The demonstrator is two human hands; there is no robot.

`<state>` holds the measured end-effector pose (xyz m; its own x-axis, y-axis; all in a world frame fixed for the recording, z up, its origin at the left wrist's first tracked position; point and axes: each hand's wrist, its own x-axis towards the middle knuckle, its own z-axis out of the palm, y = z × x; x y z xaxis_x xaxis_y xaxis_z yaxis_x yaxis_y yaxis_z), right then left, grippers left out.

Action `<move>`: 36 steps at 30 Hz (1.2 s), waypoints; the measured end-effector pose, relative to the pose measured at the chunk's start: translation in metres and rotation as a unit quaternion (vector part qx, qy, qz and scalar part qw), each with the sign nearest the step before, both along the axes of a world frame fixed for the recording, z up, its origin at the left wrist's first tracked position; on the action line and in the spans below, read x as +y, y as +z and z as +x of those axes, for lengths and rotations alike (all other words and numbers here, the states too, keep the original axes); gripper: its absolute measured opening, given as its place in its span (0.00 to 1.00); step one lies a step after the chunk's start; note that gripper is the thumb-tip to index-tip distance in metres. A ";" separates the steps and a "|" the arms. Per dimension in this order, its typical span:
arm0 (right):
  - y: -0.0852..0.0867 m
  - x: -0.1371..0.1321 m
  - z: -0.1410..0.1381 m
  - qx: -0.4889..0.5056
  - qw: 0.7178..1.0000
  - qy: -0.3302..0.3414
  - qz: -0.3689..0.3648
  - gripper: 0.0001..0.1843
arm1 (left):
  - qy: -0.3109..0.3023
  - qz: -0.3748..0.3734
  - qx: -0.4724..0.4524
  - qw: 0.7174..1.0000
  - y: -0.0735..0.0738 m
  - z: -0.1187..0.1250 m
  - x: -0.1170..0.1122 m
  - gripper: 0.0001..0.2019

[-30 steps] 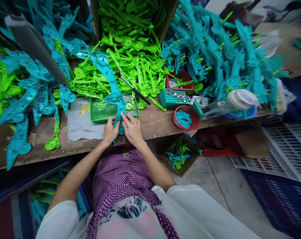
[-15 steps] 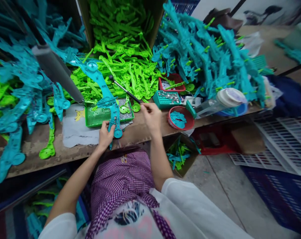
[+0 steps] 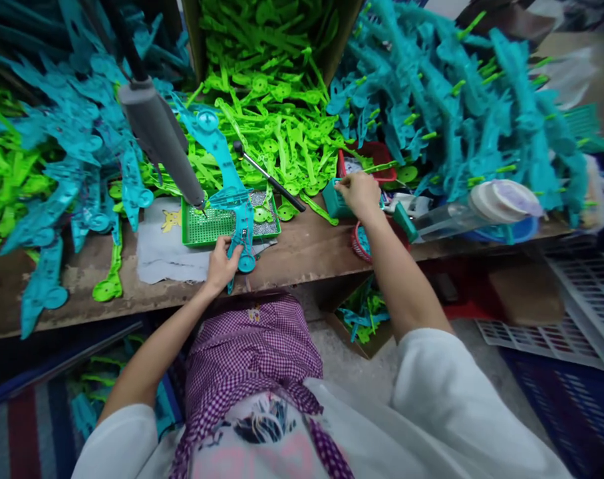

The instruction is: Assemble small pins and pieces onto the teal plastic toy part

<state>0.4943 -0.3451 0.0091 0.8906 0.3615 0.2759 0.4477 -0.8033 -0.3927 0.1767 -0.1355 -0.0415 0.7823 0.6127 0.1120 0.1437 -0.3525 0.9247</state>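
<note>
Heaps of teal and lime-green moulded plastic parts (image 3: 57,173) banked at far left of the worn wooden bench (image 3: 302,249), some spilling toward its front edge. Next along, a grey cylindrical tool hanging from above (image 3: 159,140), tip just over the green mesh plastic tray (image 3: 207,226) with small silvery bits in its right half. Then the left hand (image 3: 222,265), fingers closed around the lower end of a long teal plastic toy body piece (image 3: 229,189), that piece propped upright with its foot at the bench's front edge and its round-ended top leaning back over the tray. Just beside, a slim black-handled metal tool (image 3: 269,176) lying across loose green parts. Further right, the right hand (image 3: 359,191), fingers curled down into a small teal box of tiny metal pieces (image 3: 332,199); whether anything is pinched cannot be told. Below the wrist, a red round basket (image 3: 359,245) holding teal bits; beyond, a clear bottle with a white cap (image 3: 471,206) on its side under a big teal heap (image 3: 456,113). Likely trouble: one-handed hold on the tall piece slipping so it topples off the edge, or small metal pieces dropped and lost among the clutter.
</note>
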 end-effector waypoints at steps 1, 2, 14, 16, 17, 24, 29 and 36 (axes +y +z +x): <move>-0.001 -0.002 0.004 0.002 1.000 0.009 0.010 0.11 | 0.002 -0.002 0.000 1.000 -0.001 0.000 0.000 0.13; -0.001 -0.003 0.009 0.003 1.000 0.019 0.017 0.13 | 0.005 -0.003 0.002 1.000 -0.001 0.000 0.000 0.13; 0.020 0.057 -0.147 -0.063 0.941 0.315 0.104 0.13 | -0.009 0.007 -0.004 1.000 0.002 -0.002 -0.001 0.12; 0.003 0.080 -0.183 -0.060 0.917 0.387 0.079 0.15 | -0.012 0.010 -0.014 1.000 0.002 -0.003 -0.001 0.12; -0.005 0.089 -0.193 -0.062 0.915 0.393 0.072 0.16 | -0.013 0.011 -0.017 1.000 0.003 -0.003 -0.002 0.12; -0.030 0.096 -0.188 -0.080 0.918 0.380 0.084 0.20 | -0.017 0.007 -0.026 0.999 0.002 -0.001 -0.002 0.11; -0.027 0.099 -0.186 -0.074 0.912 0.398 0.060 0.20 | -0.016 0.000 -0.023 1.000 0.003 -0.001 -0.001 0.10; -0.034 0.096 -0.193 -0.046 0.926 0.364 0.088 0.22 | -0.012 0.010 -0.014 1.000 0.005 -0.002 -0.002 0.09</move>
